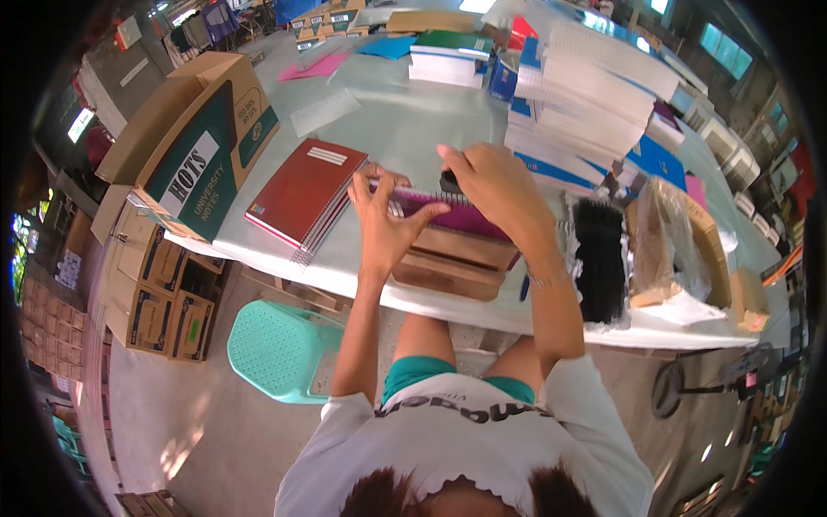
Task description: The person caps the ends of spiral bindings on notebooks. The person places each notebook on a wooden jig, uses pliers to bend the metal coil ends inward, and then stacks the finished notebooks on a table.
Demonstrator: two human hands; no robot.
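A purple notebook (472,218) leans on a slatted wooden stand (448,274) at the table's near edge, a row of wire coil along its upper edge. My left hand (381,215) grips the notebook's left end, thumb on its front and fingers curled over the coiled edge. Over the coil's right part my right hand (502,191) is closed on a small black object (450,183); its kind is mostly hidden by the fingers. To the left lies a stack of red-brown spiral notebooks (308,191).
A tall pile of bound sheets (586,95) stands at far right. Black coils (600,258) fill a tray beside my right arm, next to an open carton with plastic (680,250). A large carton (207,151) stands left; a green stool (277,349) is below.
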